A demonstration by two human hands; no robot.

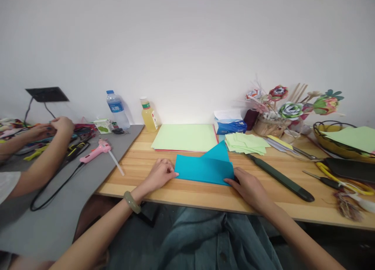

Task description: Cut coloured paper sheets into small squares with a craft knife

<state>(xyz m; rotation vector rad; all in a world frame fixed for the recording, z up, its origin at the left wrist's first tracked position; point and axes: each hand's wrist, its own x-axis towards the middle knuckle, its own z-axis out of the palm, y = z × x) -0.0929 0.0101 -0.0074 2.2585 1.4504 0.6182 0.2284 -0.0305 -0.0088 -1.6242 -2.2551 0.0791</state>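
A folded sheet of blue paper point(202, 169) lies on the wooden table in front of me, with a pointed flap point(219, 152) rising past its far edge. My left hand point(160, 173) pinches its near left corner between thumb and fingers. At the near right corner, my right hand point(244, 183) grips the paper, thumb on top and fingertips partly hidden. Behind it lies a stack of light green paper sheets point(184, 136) with a red sheet showing at its edge. Smaller light green paper pieces point(246, 143) are piled to the right.
A dark green long-handled tool point(283, 178) lies to the right, near scissors and a basket point(318, 141). Paper flowers point(290, 110), a tissue pack point(231, 126) and a juice bottle point(149, 115) stand behind. Leftward are a pink glue gun point(96, 151) and another person's hands point(63, 125).
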